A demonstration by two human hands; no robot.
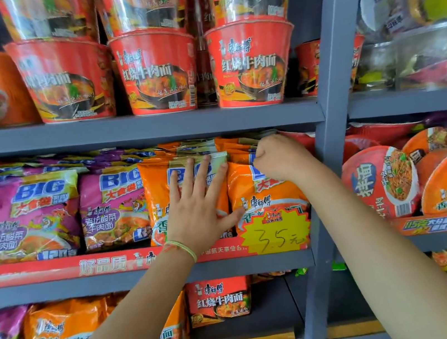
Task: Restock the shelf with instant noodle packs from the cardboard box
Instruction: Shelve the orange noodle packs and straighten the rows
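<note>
Pressing flat with straight, spread fingers, the left hand (pixel 197 205) rests on the front orange plastic instant noodle pack (pixel 160 205) on the middle tier of the grey metal shelf (pixel 145 277). Just beside it, the right hand (pixel 279 157) is curled, pinching the top edge of a second orange noodle pack (pixel 262 198), which stands upright behind a yellow starburst price tag (pixel 278 234) and a red paper shelf strip (pixel 56 269). Further left along that tier, two purple noodle packs (pixel 30 217) face front. Down below, orange and red packs lie on the lower tier. Up top, three red noodle bowls (pixel 157 71) stand in front, more stacked above them. Right bay: round orange-lidded bowls (pixel 381 176).
</note>
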